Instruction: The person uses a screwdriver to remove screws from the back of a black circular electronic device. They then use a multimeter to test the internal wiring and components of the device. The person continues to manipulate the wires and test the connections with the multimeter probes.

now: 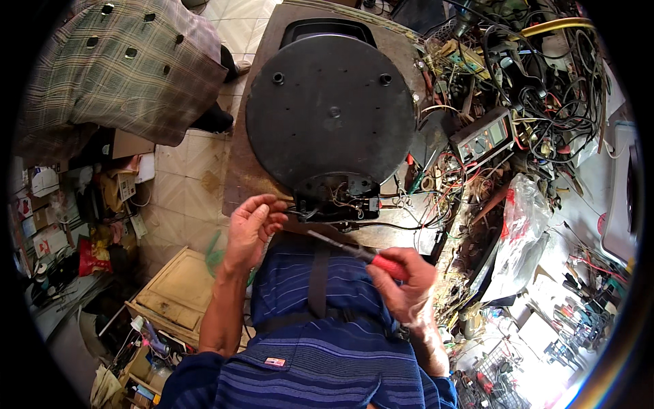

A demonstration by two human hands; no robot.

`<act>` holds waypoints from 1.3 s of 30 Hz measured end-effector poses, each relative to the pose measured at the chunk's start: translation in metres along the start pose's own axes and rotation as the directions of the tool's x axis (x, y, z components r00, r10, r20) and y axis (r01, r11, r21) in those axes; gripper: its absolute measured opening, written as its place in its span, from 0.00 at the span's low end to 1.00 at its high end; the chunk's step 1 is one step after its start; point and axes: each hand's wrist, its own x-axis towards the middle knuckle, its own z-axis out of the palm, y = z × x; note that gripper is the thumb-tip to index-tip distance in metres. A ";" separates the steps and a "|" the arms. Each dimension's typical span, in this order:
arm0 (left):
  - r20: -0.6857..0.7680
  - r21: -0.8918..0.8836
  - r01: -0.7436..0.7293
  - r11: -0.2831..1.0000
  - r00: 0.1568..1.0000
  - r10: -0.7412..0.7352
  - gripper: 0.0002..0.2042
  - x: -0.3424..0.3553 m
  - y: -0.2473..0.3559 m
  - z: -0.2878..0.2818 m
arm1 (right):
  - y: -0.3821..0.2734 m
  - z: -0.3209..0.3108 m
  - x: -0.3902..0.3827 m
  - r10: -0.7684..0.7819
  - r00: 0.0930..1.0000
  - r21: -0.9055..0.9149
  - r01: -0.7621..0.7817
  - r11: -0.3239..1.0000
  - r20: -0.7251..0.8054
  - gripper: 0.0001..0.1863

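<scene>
From the head camera, the right hand grips a red-handled screwdriver, its shaft pointing up-left toward the opened wiring compartment at the near edge of a round black appliance base lying on the workbench. The left hand hovers just beside that compartment, fingers loosely curled, holding nothing. A multimeter sits among tangled wires to the right.
</scene>
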 end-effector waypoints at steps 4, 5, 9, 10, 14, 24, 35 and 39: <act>0.033 -0.028 0.122 0.992 0.992 -0.121 0.13 -0.020 -0.012 0.014 | 0.011 0.019 -0.005 0.009 0.997 0.115 -0.017 0.993 0.073 0.17; 0.031 -0.012 0.140 0.990 0.990 -0.140 0.14 -0.024 -0.013 0.017 | 0.013 0.022 -0.005 0.019 0.997 0.127 -0.028 0.991 0.077 0.17; 0.014 -0.023 0.185 0.982 0.983 -0.185 0.15 -0.027 -0.018 0.019 | 0.018 0.021 -0.007 0.157 0.984 0.159 -0.169 0.973 0.085 0.15; 0.019 -0.021 0.174 0.985 0.985 -0.174 0.15 -0.027 -0.018 0.018 | 0.015 0.018 -0.006 0.181 0.979 0.148 -0.193 0.970 0.091 0.15; 0.013 -0.012 0.144 0.990 0.990 -0.144 0.12 -0.027 -0.017 0.010 | 0.017 0.017 -0.001 0.095 0.995 0.107 -0.093 0.990 -0.010 0.13; -0.123 0.122 0.005 0.992 0.992 0.011 0.09 -0.003 -0.004 0.000 | 0.023 0.003 0.017 -0.061 0.962 0.026 0.070 0.997 -0.267 0.15; -0.212 0.230 -0.040 0.972 0.973 0.090 0.18 0.041 0.009 0.019 | 0.021 -0.038 0.069 -0.100 0.892 0.063 0.142 0.988 -0.441 0.17; -0.256 0.357 -0.042 0.933 0.956 0.141 0.32 0.065 0.006 0.005 | 0.036 -0.046 0.086 0.046 0.908 0.162 0.025 0.986 -0.417 0.17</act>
